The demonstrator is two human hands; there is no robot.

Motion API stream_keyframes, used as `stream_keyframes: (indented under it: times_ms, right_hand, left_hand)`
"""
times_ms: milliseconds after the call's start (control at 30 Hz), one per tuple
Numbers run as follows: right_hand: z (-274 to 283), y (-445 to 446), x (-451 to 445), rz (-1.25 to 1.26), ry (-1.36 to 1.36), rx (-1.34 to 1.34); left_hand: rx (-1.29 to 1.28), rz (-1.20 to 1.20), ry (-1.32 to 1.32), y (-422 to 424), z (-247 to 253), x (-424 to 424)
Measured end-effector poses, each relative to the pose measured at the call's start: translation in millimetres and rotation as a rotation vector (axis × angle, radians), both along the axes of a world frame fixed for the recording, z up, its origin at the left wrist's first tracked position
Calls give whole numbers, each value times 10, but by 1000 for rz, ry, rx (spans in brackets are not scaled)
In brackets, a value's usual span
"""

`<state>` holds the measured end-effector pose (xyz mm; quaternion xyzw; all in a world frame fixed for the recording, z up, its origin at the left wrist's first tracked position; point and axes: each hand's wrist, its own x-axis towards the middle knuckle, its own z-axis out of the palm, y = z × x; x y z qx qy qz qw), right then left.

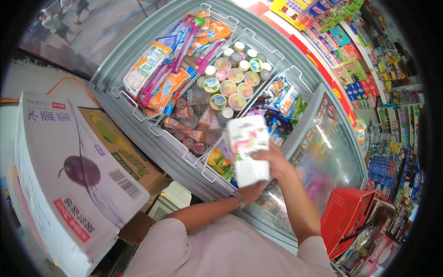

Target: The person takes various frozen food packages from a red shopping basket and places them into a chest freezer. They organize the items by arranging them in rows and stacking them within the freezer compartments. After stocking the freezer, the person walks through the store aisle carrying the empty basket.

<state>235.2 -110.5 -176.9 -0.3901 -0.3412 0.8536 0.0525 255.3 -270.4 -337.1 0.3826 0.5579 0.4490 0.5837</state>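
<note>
A white carton (250, 169) with a red and green fruit-like print is held upright between my hands above the chest freezer (128, 55); motion blurs it slightly. My left hand (253, 191), with a bracelet at the wrist, supports its lower end, the fingers partly hidden. On its right side, my right hand (275, 161) grips the carton with fingers over the front. Behind it, wire baskets hold round ice cream cups (235, 75), wrapped cones (183, 128) and bagged ice treats (174, 86). Bright packets (216, 159) lie just left of the carton, partly covered by it.
The glass sliding lid (328, 145) covers the freezer's right part. To the left stands a large white carton (69, 166) with a plum print, beside a brown cardboard box (110, 138). A red plastic basket (346, 218) sits at right, below stocked shelves (384, 159). People (57, 24) walk outside.
</note>
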Motion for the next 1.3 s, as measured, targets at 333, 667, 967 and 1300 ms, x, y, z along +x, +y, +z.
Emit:
stream_keyframes:
  times_ms: [333, 667, 967, 1300]
  right_hand:
    - [-2246, -210, -2225, 739, -150, 762]
    - [-2169, -508, -2364, 910, -380, 945]
    - [-792, -684, -766, 353, -66, 1222]
    - [-42, -2307, 3042, -591, -481, 660]
  left_hand:
    - [215, 56, 212, -56, 178, -155]
    - [182, -152, 179, -193, 111, -74]
    - [295, 93, 477, 6, 271, -177]
    - [501, -135, 904, 111, 624, -308]
